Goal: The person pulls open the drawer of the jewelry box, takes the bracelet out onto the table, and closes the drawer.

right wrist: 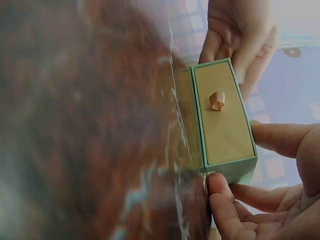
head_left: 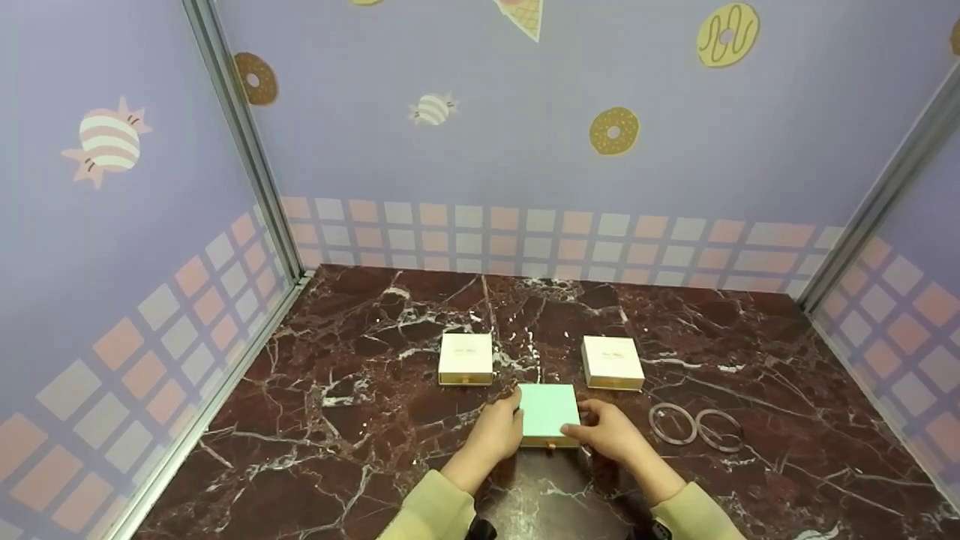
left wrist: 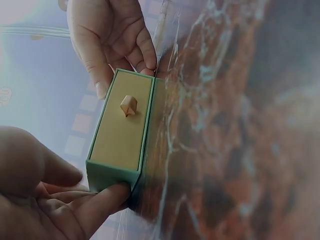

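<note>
A mint-green drawer box with a gold front sits near the front middle of the marble-patterned table. My left hand holds its left side, the fingers along the wall. On the right, my right hand grips the box, thumb at the top's near right corner and fingers at the side. Both wrist views show the gold drawer front flush within the green sleeve, with a small ribbon pull tab on it. The inside of the box is hidden.
Two white drawer boxes with gold fronts stand farther back, one at left and one at right. Two pale rings, a left ring and a right ring, lie right of my right hand. Patterned walls enclose the table.
</note>
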`<state>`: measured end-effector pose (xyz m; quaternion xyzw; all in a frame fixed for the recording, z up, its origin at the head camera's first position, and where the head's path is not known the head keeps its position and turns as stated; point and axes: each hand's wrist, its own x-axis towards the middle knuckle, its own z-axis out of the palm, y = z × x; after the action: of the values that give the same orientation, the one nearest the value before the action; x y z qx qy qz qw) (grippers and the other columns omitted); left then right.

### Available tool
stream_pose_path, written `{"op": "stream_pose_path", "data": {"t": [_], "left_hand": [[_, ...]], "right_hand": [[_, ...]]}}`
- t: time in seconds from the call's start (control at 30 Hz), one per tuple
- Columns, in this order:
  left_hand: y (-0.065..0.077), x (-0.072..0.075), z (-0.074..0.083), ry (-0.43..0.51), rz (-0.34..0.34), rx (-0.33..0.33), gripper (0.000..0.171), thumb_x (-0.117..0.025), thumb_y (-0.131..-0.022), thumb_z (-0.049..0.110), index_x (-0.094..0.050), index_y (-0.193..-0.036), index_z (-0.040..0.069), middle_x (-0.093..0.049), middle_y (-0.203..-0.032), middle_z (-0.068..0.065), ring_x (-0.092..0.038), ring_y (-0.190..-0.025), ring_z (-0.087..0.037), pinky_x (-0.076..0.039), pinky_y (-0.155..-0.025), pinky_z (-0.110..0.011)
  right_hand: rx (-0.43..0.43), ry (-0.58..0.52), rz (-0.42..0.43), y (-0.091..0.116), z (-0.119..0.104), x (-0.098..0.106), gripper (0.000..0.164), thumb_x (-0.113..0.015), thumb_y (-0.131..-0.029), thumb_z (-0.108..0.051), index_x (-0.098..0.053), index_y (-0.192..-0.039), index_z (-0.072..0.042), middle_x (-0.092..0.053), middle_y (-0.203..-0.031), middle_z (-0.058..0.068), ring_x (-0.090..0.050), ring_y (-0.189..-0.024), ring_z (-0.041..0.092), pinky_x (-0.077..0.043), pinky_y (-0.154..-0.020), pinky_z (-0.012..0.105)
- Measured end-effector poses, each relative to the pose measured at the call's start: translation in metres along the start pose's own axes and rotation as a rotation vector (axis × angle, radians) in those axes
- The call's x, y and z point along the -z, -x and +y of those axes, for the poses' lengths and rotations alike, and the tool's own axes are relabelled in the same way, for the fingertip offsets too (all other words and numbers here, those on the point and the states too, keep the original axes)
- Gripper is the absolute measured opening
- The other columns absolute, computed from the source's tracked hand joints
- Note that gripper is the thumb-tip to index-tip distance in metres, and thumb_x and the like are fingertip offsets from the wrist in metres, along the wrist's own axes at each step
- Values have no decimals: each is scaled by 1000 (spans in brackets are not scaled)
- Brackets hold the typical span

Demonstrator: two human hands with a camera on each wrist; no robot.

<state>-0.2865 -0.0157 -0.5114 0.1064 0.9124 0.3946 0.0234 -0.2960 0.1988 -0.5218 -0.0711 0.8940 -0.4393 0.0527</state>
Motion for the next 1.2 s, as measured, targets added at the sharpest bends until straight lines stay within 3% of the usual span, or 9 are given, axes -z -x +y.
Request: {"op": "stream_pose_path", "data": {"t": [0.1,0.2,0.4,0.47,0.6,0.67,0.77,1.2], "left_hand": [[0,0,-1,22,-18,4,59,-60,-105,19,-40,-153,-10,-62,-136,-33,-65,-120,-48,-53,-104,-59],[0,1,0,22,-51,27,69,-67,-101,24,-37,-155,-8,-52,-148,-32,-56,-133,-47,-49,-110,-59],[0,1,0,18,-66,38,71,-67,-101,23,-35,-157,-7,-51,-150,-32,-53,-137,-47,-47,-113,-59],[0,1,0,18,-65,38,71,-67,-101,22,-34,-157,-6,-50,-150,-32,-53,-137,-47,-46,-113,-60],[1,0,0,16,-65,39,71,-67,-101,22,-34,-158,-5,-50,-150,-32,-53,-137,-47,-46,-113,-60],[2,0,0,16,-62,37,71,-67,-101,22,-34,-158,-5,-51,-150,-32,-53,-137,-48,-47,-113,-60],[2,0,-1,10,-56,28,71,-67,-101,21,-34,-157,-6,-52,-148,-33,-54,-135,-48,-47,-112,-60],[2,-2,1,50,-55,79,70,-68,-100,21,-36,-156,-7,-46,-154,-32,-46,-142,-48,-43,-116,-62]], "right_hand": [[-13,18,15,2,-2,-1,56,-82,-86,-19,-61,-125,16,-71,-89,13,-64,-74,17,-55,-67,32],[-17,24,13,3,-3,-1,57,-81,-87,-20,-60,-125,16,-72,-90,14,-65,-75,17,-55,-67,32],[-16,-44,14,5,-3,-2,50,-73,-94,-16,-59,-127,18,-72,-93,16,-65,-70,17,-53,-61,28],[-5,-64,41,5,-4,-2,45,-70,-95,-12,-60,-128,17,-73,-100,19,-68,-77,20,-55,-65,30],[19,-54,102,6,-7,-6,45,-67,-95,-5,-58,-134,16,-67,-125,30,-68,-111,39,-58,-94,48],[9,-51,113,7,-9,-8,48,-66,-95,-3,-54,-138,17,-60,-136,35,-59,-128,47,-50,-108,58],[-12,-54,112,8,-11,-10,52,-64,-96,-2,-49,-142,17,-51,-146,38,-44,-141,53,-39,-117,65],[-25,-136,128,11,-13,-19,55,-61,-98,1,-42,-147,18,-43,-152,39,-39,-146,52,-39,-117,64]]}}
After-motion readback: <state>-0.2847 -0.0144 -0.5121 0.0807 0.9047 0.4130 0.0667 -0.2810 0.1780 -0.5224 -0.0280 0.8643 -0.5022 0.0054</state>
